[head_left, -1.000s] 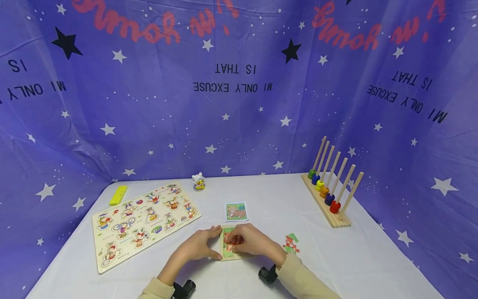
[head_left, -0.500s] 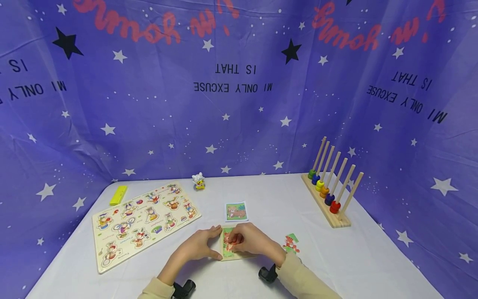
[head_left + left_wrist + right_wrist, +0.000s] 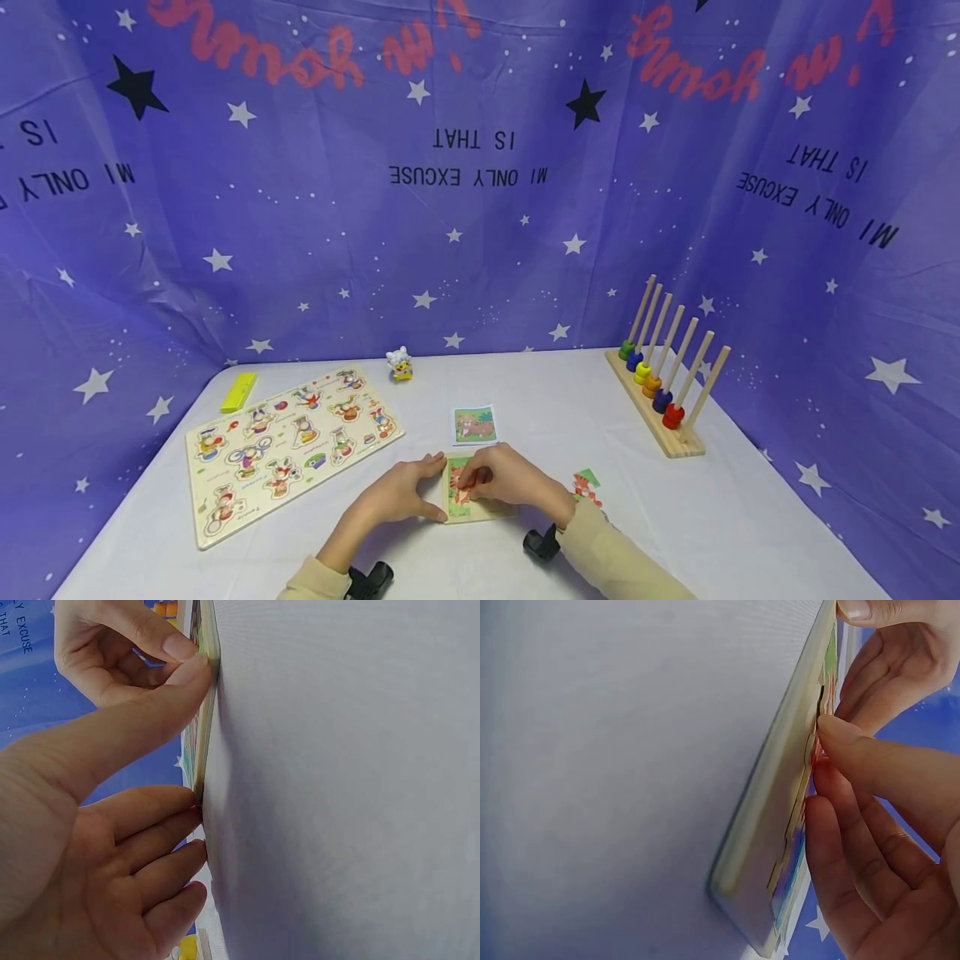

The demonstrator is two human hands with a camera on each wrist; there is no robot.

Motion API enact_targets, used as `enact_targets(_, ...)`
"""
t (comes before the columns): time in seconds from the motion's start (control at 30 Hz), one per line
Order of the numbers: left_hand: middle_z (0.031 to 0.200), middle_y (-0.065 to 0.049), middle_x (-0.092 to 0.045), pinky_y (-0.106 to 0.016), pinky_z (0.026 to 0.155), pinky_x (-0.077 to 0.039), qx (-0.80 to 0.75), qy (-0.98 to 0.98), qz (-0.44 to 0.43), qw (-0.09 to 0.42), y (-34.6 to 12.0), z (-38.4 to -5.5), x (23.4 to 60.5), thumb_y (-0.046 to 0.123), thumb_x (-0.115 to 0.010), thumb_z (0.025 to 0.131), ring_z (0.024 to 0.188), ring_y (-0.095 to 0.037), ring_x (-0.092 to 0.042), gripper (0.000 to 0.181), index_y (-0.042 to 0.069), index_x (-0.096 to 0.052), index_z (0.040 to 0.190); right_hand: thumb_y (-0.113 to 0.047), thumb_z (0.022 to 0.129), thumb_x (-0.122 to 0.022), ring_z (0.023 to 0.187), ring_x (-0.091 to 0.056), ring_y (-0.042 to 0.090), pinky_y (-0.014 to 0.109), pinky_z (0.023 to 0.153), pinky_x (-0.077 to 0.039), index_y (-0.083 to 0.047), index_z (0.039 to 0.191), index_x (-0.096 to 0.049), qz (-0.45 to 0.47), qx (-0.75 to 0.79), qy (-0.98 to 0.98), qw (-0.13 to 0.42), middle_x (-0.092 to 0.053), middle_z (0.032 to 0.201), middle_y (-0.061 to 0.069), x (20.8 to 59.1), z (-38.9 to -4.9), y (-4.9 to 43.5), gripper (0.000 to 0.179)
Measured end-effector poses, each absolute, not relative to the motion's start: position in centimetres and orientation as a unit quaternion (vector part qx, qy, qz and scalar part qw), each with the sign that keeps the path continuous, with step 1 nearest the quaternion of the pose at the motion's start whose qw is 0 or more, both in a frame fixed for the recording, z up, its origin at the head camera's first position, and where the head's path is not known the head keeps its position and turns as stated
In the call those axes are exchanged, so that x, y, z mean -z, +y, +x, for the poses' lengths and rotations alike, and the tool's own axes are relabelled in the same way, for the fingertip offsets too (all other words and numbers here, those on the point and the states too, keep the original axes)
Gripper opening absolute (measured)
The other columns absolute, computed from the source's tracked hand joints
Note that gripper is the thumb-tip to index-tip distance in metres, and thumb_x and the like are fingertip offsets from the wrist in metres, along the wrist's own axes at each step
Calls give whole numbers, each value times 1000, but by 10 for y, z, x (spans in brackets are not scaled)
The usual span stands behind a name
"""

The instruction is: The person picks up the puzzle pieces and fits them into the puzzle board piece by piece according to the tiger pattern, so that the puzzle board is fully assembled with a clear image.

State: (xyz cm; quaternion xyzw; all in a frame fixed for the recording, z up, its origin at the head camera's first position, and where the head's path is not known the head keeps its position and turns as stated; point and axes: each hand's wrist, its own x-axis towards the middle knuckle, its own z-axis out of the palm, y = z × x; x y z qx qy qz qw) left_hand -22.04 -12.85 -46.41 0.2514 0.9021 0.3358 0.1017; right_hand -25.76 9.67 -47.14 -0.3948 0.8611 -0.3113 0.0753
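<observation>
A small wooden jigsaw puzzle board with a red and green animal picture lies at the front middle of the table. My left hand holds its left side, thumb at the near corner and fingers by the far corner. The right hand reaches over the board and pinches a puzzle piece at its surface. In the right wrist view, the thumb and fingertips sit right at the picture, and a thin gap runs along the pieces. My right hand hides much of the picture in the head view.
Loose red and green puzzle pieces lie right of the board. Behind it is a bear picture card. A large peg puzzle, a yellow block and a small figurine stand leftward. A bead rack stands right.
The right hand has shifted slightly back and to the right over the board, its sleeve now overlapping part of the loose pieces. The left hand stays put.
</observation>
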Motion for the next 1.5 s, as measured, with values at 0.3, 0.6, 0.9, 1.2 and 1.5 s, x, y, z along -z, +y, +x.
enact_targets(0.3, 145, -20, -43, -56, 109, -30, -333, 904, 249, 100, -128, -221, 465, 30, -86, 68, 133, -42, -38, 85, -7, -50, 135, -8, 78, -79, 70, -57, -3, 14, 64, -51, -14, 90, -76, -389, 317, 861, 84, -66, 83, -12, 473, -258, 97, 13)
enact_targets(0.6, 144, -21, -43, -55, 110, -30, -339, 902, 250, 98, -129, -221, 468, 30, -86, 68, 133, -42, -38, 85, -8, -49, 135, -10, 76, -81, 69, -56, -4, 13, 62, -51, -12, 90, -76, -402, 315, 857, 72, -65, 80, -12, 472, -258, 96, 15)
enact_targets(0.9, 144, -20, -43, -55, 110, -30, -338, 902, 250, 97, -129, -220, 468, 31, -86, 68, 133, -42, -38, 86, -7, -49, 135, -11, 77, -81, 71, -57, -4, 13, 64, -51, -12, 92, -77, -406, 312, 856, 75, -66, 81, -11, 471, -259, 97, 15)
enact_targets(1.2, 144, -21, -43, -55, 110, -30, -336, 903, 247, 101, -129, -221, 467, 31, -86, 68, 133, -42, -38, 85, -7, -50, 135, -10, 78, -80, 71, -57, -4, 13, 64, -51, -11, 91, -77, -403, 311, 857, 76, -66, 82, -10, 469, -258, 96, 13)
enact_targets(1.5, 145, -21, -43, -55, 109, -30, -333, 904, 247, 101, -129, -221, 466, 31, -85, 69, 133, -42, -39, 85, -7, -50, 135, -9, 78, -79, 70, -57, -4, 13, 63, -51, -12, 89, -76, -400, 315, 857, 78, -66, 80, -10, 470, -258, 96, 12)
